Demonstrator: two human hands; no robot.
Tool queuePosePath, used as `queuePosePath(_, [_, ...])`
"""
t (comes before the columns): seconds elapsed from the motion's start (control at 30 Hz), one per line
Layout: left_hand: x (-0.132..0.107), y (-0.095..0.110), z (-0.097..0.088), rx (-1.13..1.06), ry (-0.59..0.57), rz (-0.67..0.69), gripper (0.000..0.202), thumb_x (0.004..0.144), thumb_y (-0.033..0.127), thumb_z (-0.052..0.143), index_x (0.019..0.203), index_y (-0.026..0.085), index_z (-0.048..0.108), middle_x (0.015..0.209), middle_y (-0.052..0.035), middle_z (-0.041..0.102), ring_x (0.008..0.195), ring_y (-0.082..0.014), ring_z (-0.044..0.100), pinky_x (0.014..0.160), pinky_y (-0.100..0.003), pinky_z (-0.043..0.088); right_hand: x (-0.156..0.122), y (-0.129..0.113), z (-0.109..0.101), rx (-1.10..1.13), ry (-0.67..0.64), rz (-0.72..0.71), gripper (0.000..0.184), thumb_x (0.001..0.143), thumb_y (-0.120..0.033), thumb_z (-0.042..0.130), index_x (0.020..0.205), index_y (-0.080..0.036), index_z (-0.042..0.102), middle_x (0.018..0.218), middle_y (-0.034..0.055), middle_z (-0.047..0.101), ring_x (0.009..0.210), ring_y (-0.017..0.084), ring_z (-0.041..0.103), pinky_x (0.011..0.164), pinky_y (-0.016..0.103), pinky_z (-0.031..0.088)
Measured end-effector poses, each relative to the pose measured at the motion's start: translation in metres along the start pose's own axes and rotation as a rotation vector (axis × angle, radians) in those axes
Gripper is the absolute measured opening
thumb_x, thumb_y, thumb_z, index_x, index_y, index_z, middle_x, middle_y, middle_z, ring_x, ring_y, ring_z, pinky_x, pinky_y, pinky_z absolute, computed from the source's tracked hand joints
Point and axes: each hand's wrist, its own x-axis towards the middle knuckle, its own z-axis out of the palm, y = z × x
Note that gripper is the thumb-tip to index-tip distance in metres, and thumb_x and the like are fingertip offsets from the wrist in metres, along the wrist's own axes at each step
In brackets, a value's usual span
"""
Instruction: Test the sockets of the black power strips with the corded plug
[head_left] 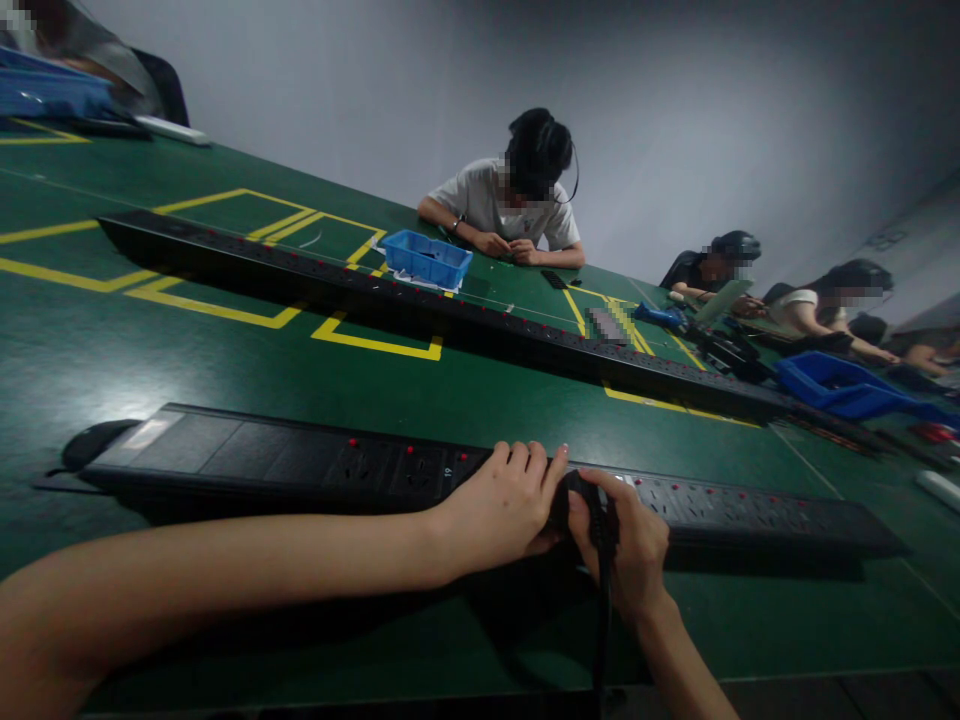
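Note:
A long black power strip (300, 452) with rows of sockets and small red lights lies across the green table in front of me. My left hand (504, 500) is wrapped over the strip near its middle, fingers on the far edge. Just to its right, my right hand (626, 530) pinches a black plug (579, 492) against the strip's socket face. The plug's black cord (602, 620) hangs down toward the table's near edge. My fingers hide how deep the plug sits.
Behind lies a longer row of black power strips (480, 335) on the green table (360, 385). A light-blue bin (426, 262) stands beyond it, and dark-blue bins (840, 385) are at the right. A person (517, 200) works across the table; others sit farther right and left.

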Motion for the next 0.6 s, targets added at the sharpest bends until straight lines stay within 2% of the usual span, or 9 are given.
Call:
queuePosePath(0.13, [0.0001, -0.0003, 0.0001, -0.004, 0.003, -0.006, 0.075, 0.081, 0.049, 0.043, 0.134, 0.001, 0.021, 0.109, -0.0202, 0.050, 0.096, -0.0298, 0.049, 0.076, -0.038, 0.034, 0.0000, 0.0000, -0.0005, -0.006, 0.003, -0.001, 0.023, 0.076, -0.019, 0.056, 0.099, -0.017, 0.052, 0.078, 0.0027, 0.064, 0.059, 0.011, 0.060, 0.057, 0.022, 0.047])
queuePosePath(0.6, [0.0002, 0.0005, -0.0035, 0.007, -0.020, -0.019, 0.083, 0.079, 0.050, 0.045, 0.137, 0.002, 0.010, 0.116, -0.0223, 0.047, 0.103, -0.0305, 0.047, 0.079, -0.038, 0.035, 0.0008, -0.0010, -0.0006, -0.005, 0.008, -0.002, 0.023, 0.076, -0.019, 0.056, 0.098, -0.017, 0.052, 0.079, 0.0029, 0.065, 0.059, 0.011, 0.061, 0.058, 0.022, 0.048])
